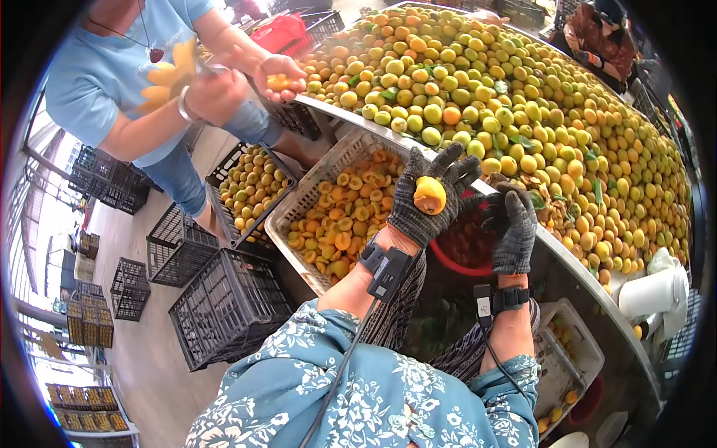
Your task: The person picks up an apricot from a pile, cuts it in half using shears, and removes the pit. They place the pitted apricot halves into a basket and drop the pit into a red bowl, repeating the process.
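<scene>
On the palm of my gloved left hand [427, 212] rests a yellow-orange apricot [430, 196] with a brownish, torn-looking patch. The fingers around it are partly stretched. My gloved right hand [514, 233] is at the table edge to the right, fingers curled; whatever they hold, if anything, is hidden. Below and between both hands sits a red bucket [464, 261] with dark brown contents. A pale crate [278, 222] of halved orange apricots [345, 216] stands left of my left hand. Beyond both hands lies a large heap of whole apricots [508, 112] with some leaves.
Opposite on the left stands a person in a blue shirt [97, 97], holding fruit pieces in one hand. Black crates [228, 306] stand on the floor at left. A metal table edge [590, 287] runs before me. At right are a white container [653, 293] and a grey crate [590, 351].
</scene>
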Available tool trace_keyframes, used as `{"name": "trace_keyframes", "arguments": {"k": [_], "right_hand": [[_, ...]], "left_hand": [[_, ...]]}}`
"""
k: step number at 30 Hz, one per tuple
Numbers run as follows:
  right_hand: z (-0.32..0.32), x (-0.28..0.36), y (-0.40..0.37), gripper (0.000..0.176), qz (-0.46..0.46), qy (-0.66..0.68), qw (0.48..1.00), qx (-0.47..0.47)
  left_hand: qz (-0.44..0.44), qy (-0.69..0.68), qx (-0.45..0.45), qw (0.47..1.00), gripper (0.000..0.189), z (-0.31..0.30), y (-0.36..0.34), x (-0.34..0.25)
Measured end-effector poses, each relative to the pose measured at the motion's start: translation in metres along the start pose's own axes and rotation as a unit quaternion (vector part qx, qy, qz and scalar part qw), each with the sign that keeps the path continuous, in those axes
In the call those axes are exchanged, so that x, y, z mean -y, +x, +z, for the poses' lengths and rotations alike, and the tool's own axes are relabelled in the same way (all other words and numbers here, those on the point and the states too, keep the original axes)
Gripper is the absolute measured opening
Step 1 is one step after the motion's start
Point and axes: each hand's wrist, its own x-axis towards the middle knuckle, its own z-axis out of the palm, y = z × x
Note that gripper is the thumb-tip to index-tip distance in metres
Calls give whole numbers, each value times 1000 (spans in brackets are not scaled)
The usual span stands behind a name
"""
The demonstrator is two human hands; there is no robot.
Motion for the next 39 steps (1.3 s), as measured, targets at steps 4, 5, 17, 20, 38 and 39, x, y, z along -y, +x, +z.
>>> {"name": "trace_keyframes", "arguments": {"k": [4,5,17,20,38,39], "right_hand": [[8,23,-37,21,-59,-77,995,-38],[13,30,-46,21,-66,-72,995,-28],[27,1,-110,52,-83,-179,980,25],[27,15,-129,44,19,-64,998,3],[32,52,-204,40,101,98,988,-57],[32,51,-203,40,101,98,988,-58]], "left_hand": [[-18,-6,15,1000,73,11,-8,11],[-24,-20,26,999,74,8,-7,13],[-96,137,-206,964,47,35,-43,71],[-126,205,-230,943,41,23,-48,82],[-168,185,-134,959,30,36,-110,16],[-148,182,-130,963,29,38,-113,11]]}}
